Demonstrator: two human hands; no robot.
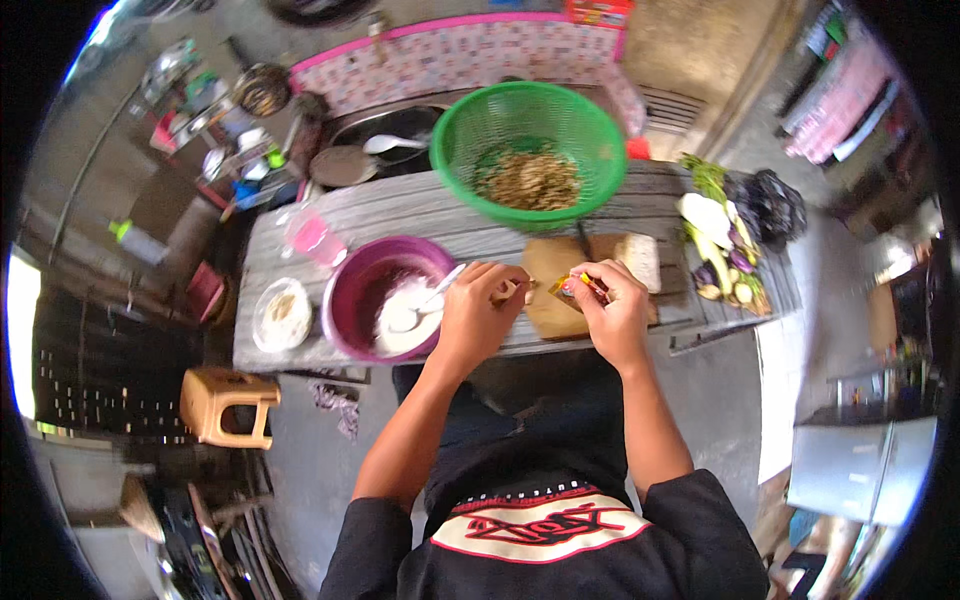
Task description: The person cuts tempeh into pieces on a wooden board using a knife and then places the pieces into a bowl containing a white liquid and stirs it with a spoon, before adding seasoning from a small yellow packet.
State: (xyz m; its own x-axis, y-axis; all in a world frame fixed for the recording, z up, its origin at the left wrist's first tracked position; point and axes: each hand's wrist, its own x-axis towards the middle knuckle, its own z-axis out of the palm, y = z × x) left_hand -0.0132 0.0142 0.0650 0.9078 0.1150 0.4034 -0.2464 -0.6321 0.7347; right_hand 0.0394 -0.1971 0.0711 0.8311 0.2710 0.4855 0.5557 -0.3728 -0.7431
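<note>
Fingers of both hands pinch a small orange-yellow sachet (570, 287) over the wooden board (560, 300): left hand (478, 312) grips its left edge, right hand (612, 312) its right. Tearing cleanly probably calls for a tight pinch near the top. Left of them, a glossy purple bowl (345, 300) holds white powder and a spoon (420, 308); farther off sits a green mesh basket (600, 150).

I see both my bare forearms reaching up from the lower edge, elbows bent outward, dark sleeves pushed above the elbows. My left hand (478, 305) is curled, knuckles up, fingertips pinched together toward the centre. My right hand (612, 305) mirrors it, fingers bent and pinching. The two hands sit close, fingertips nearly meeting.
</note>
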